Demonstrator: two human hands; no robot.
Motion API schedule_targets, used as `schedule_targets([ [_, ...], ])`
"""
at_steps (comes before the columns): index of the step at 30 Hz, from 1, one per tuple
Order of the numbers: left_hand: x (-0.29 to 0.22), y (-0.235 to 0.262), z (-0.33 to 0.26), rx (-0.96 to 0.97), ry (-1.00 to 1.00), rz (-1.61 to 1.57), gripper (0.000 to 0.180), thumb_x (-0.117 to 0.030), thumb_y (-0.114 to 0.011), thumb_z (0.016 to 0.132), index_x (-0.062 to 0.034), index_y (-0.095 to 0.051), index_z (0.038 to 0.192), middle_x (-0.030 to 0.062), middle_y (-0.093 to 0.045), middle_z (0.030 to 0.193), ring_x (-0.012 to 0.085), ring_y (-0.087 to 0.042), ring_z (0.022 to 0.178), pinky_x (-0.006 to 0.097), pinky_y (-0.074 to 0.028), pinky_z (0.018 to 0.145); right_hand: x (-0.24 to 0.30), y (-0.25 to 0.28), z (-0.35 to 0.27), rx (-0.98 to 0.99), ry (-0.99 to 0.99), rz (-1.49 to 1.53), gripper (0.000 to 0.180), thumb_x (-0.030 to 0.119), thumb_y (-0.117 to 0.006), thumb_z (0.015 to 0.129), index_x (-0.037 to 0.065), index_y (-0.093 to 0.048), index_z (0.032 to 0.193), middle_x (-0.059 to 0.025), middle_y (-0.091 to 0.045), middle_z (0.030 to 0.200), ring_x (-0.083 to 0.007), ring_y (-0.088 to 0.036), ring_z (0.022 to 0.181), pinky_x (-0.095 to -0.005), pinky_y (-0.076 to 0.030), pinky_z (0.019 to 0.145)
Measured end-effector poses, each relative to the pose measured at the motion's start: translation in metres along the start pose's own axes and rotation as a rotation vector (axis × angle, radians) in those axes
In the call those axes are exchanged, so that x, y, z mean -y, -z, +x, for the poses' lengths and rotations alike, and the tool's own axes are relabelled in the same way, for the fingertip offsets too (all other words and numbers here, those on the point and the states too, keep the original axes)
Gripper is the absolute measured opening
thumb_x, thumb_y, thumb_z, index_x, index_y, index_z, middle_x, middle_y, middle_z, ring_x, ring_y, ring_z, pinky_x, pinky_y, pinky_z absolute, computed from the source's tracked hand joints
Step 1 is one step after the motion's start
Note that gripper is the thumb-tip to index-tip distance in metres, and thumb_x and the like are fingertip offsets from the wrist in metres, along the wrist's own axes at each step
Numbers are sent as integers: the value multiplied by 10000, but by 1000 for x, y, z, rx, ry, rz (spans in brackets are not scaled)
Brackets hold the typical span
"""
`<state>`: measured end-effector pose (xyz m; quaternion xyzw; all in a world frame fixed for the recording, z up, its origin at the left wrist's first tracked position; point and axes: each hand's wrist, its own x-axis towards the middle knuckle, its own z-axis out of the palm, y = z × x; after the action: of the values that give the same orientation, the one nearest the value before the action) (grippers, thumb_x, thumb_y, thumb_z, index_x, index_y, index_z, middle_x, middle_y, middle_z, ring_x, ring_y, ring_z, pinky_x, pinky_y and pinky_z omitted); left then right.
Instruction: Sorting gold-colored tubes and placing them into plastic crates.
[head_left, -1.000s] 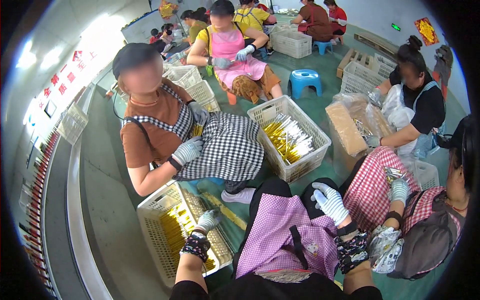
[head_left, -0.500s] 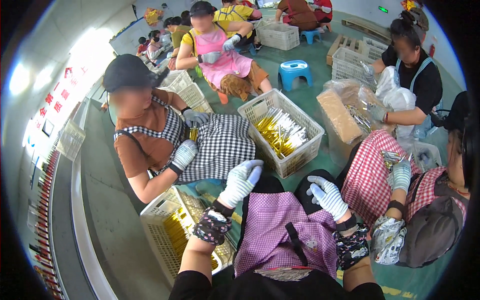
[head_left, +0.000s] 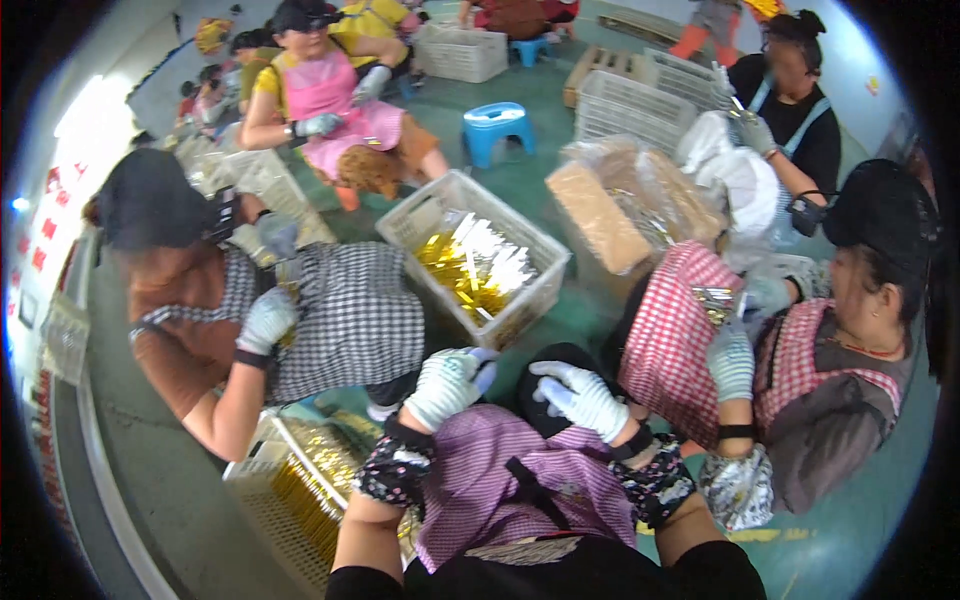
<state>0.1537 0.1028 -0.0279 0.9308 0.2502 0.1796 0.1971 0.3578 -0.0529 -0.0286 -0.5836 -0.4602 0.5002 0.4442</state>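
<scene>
My left hand [head_left: 446, 388], in a white knit glove with pale-blue fingertips, is held above my lap with thumb and forefinger apart. No object shows in it. Opposite, my right hand [head_left: 588, 402] wears the same kind of glove. Its fingers point toward the left hand, spread and with nothing visible between them. Below both lies the purple checked apron [head_left: 480, 480] over my knees. Just beyond my hands stands a white plastic crate [head_left: 520, 328] of gold and silver slender pieces [head_left: 480, 262], too blurred to name. The hands touch neither crate nor pieces.
By my left forearm is another crate [head_left: 262, 490] with gold sticks. Co-workers sit close on both sides, one in a black-checked apron [head_left: 345, 320], another in a red-checked one [head_left: 675, 340]. Farther off are a cardboard box [head_left: 600, 215] and a blue stool [head_left: 497, 128].
The view has turned right, so the crate and people appear farther left. My hands have come somewhat closer together. The co-worker at left has raised both hands nearer the chest.
</scene>
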Motion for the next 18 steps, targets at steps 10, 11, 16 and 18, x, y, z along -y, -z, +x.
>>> schedule_targets([
  [10,6,-22,11,134,-123,117,240,-310,-585,888,-109,-683,976,130,-707,840,322,-682,766,458,-524,681,-4,-6,3,30,-143,61,344,213,-527,1019,94,-554,1340,-24,-661,894,-75,-548,590,-232,-484,554],
  [11,6,-23,11,121,-126,112,240,-310,-585,888,-109,-683,976,130,-707,840,322,-682,766,458,-524,681,-5,-7,3,25,-140,59,347,213,-528,1018,90,-553,1342,-27,-663,896,-75,-549,588,-234,-484,552],
  [16,12,-28,9,127,-149,133,230,-288,-592,881,-104,-686,981,133,-705,820,326,-679,743,452,-526,685,-4,-4,4,25,-161,20,365,247,-509,1026,86,-543,1351,-34,-669,907,-80,-561,587,-244,-485,538],
  [18,11,-28,10,128,-144,135,229,-295,-586,884,-106,-680,971,122,-712,853,314,-685,775,455,-524,684,-3,-2,5,24,-177,28,368,251,-508,1026,88,-542,1353,-33,-669,910,-80,-559,587,-243,-483,538],
])
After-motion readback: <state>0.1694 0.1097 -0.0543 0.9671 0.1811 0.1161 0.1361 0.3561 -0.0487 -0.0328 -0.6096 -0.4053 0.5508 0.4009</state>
